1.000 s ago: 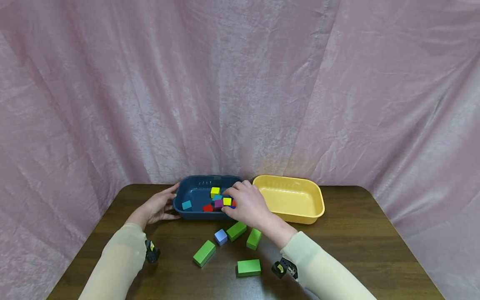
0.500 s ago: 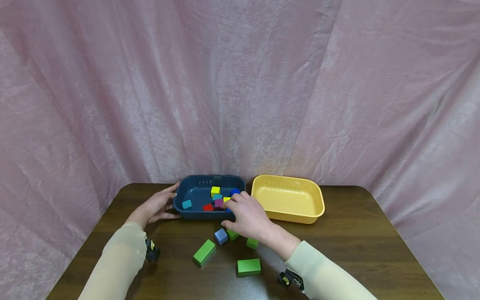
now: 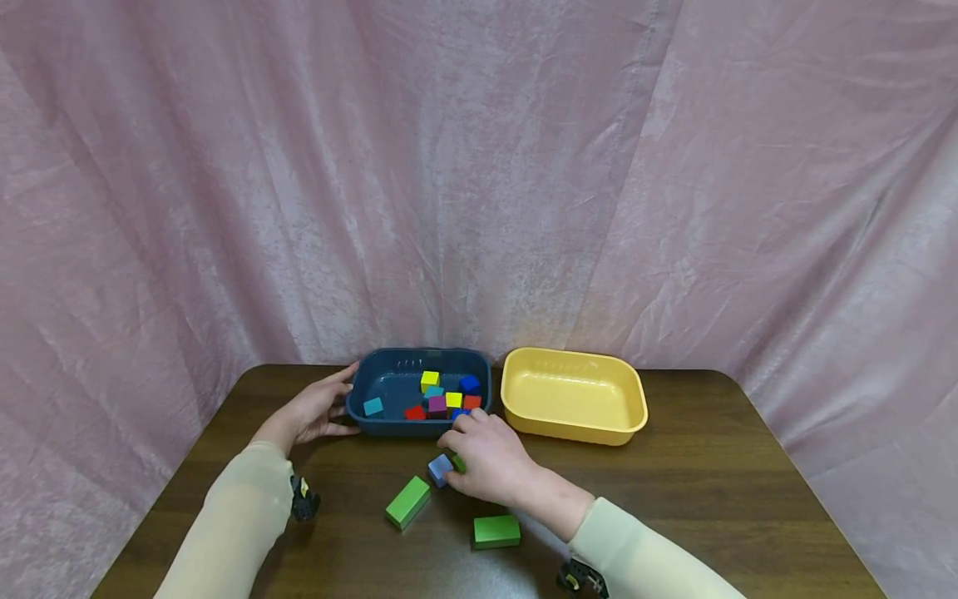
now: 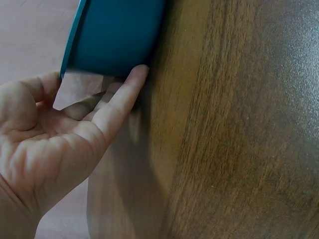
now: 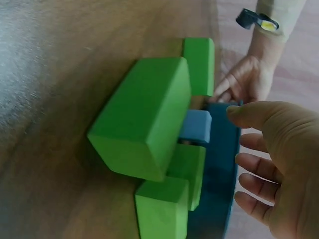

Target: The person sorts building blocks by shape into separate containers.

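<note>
My left hand (image 3: 318, 409) rests against the left end of the dark blue bin (image 3: 404, 428), fingers extended along its wall. In the left wrist view the thumb is at the rim and a fingertip is low on the wall. My right hand (image 3: 490, 457) hovers in front of the bin, fingers spread, thumb overlapping a light blue cube (image 3: 439, 470). It partly hides a green block (image 3: 459, 463). The right wrist view shows nothing in its grasp, with the light blue cube (image 5: 195, 126) and several green blocks (image 5: 144, 114) beyond it.
Several small cubes lie in the blue bin, among them a purple cube (image 3: 437, 406) and a yellow cube (image 3: 430, 381). A yellow bin (image 3: 575, 437) stands to its right. Two green blocks lie toward the front, one left (image 3: 407, 502) and one nearer (image 3: 496, 532). A pink curtain hangs behind.
My right hand has moved from over the right part of the blue bin toward the front, down to the light blue cube, uncovering cubes in the bin. My left hand has stayed put.
</note>
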Tool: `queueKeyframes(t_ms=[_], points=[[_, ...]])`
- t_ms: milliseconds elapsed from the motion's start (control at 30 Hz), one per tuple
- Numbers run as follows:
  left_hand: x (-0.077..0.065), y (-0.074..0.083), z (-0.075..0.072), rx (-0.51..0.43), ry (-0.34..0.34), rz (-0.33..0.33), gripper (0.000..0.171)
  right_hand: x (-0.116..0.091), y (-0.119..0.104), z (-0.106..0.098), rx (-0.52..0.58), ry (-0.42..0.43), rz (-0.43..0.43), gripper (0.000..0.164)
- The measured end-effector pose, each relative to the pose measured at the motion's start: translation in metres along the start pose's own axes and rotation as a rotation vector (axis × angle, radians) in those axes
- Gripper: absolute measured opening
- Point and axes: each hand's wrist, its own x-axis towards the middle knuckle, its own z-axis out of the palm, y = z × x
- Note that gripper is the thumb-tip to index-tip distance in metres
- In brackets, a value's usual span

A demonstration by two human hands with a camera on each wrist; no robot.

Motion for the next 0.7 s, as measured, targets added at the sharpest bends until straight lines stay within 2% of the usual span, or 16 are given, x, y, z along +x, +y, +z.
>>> queueKeyframes(t_ms=[300, 700], points=[[0.000, 0.001, 0.001, -0.008, -0.006, -0.010, 0.062, 0.002, -0.004, 0.017, -0.071, -0.017, -0.067, 0.032], [0.002, 0.000, -0.002, -0.019, -0.014, -0.006, 0.061, 0.007, -0.010, 0.025, -0.166, -0.002, -0.107, 0.026]])
